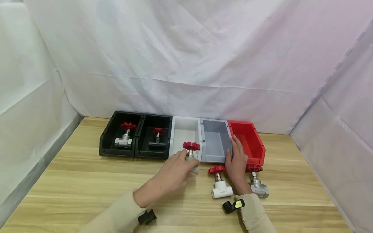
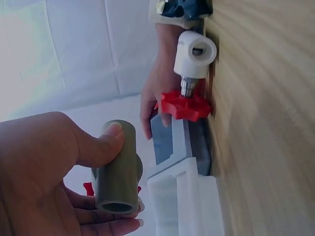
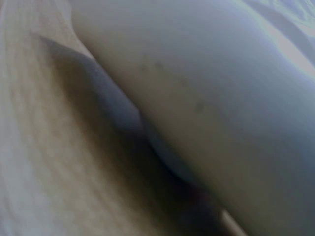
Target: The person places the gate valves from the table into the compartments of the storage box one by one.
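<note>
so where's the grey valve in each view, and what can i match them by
Head: grey valve right of centre, below the middle, in the left hand.
Left wrist: left of centre, a bit below mid-height.
Right wrist: not that I can see; a blurred sleeve fills much of it.
Shared landmark: the wooden table, in all three.

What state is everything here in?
Left hand: gripping grey valve
Grey valve: held
Right hand: resting against grey bin, red bin
White valve: lying on table
Silver valve: on table, partly hidden
Left black bin: holding second silver valve
Right black bin: holding dark valve
White bin: upright
Grey bin: upright
Red bin: upright
</note>
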The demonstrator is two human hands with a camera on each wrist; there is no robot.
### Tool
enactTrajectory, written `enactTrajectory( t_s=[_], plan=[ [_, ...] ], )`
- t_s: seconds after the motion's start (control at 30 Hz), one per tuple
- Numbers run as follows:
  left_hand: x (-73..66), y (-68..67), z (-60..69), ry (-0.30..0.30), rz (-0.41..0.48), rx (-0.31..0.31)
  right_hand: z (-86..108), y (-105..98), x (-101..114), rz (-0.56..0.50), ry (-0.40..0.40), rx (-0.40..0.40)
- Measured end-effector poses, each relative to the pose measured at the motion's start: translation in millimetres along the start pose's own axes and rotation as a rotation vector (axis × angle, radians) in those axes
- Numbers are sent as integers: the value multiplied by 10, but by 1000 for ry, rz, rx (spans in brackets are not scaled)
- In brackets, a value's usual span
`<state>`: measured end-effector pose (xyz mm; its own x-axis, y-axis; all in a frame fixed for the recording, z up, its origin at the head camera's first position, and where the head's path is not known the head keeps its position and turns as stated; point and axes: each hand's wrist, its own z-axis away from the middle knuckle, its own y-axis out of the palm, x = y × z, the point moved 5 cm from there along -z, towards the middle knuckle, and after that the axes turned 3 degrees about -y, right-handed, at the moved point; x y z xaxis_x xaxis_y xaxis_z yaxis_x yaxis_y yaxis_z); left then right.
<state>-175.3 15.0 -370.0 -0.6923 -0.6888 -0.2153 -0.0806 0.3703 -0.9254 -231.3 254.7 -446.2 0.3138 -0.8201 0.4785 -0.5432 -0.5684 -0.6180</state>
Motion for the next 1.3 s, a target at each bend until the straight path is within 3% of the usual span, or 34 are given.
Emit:
enactTrajectory(
  t_s=[0.17, 0.63, 1.0, 1.3],
  plan=[
    [70, 8, -88, -22, -24, -30, 9, 7, -10, -5, 10, 5],
    [234, 40, -296, -83, -46, -42, 5, -6, 31, -8, 22, 16],
    [338, 70, -450, -174, -80, -94, -1, -8, 23, -8, 20, 17],
    [422, 154, -571, -254, -77, -51, 0, -7, 8, -4, 25, 17]
  ],
)
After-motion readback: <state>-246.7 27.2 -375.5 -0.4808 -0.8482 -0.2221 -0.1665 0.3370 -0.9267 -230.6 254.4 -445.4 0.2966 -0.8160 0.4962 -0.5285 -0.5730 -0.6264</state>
